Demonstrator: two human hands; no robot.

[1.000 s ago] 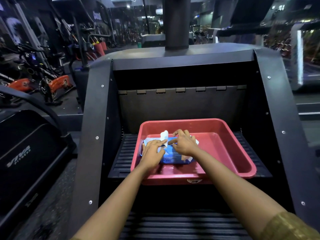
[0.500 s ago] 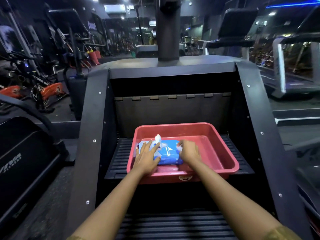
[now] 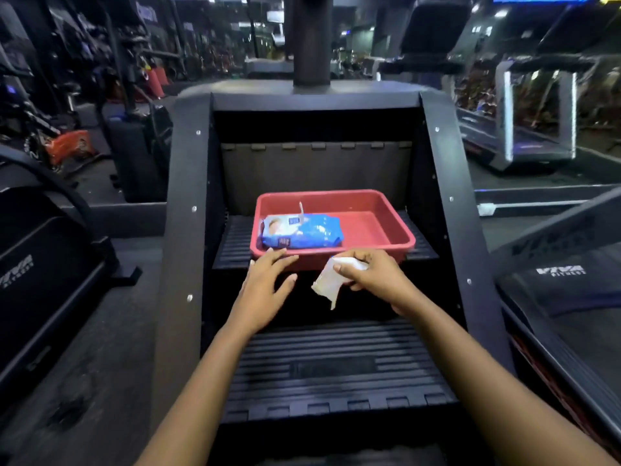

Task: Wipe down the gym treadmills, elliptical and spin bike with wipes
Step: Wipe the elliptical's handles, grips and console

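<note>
On the upper step (image 3: pixel 232 243) of a black stair machine sits a red tray (image 3: pixel 408 238), square across the ribbed tread. Inside it, pushed to the left side, lies a blue pack of wipes (image 3: pixel 302 232), flat on the tray floor, and a thin white tab of the next wipe (image 3: pixel 301 211) stands straight up out of its top. The right half of the tray floor shows bare red.

Just in front of the tray's near rim are both hands. The right hand (image 3: pixel 376 275) has its fingers and thumb curled round a white wipe (image 3: pixel 331 282), bunched at the grip, with its loose end hanging down and to the left, clear of the pack and outside the tray. The left hand (image 3: pixel 265 287) is flat and palm down, with its fingers spread, and it holds nothing. Its fingertips reach up to the tray's front rim at the left corner, but whether they actually touch it is hard to call from here. A small gap lies between the two hands.

Below them, the lower step (image 3: pixel 336 364) runs wide and ribbed between the machine's slanted side panels (image 3: pixel 181 230). Off to the far right, a treadmill (image 3: pixel 524 129) with lit uprights, a bit blurred. Dark machines bearing a white logo flank both sides, left (image 3: pixel 20 267) and right (image 3: pixel 561 271).
</note>
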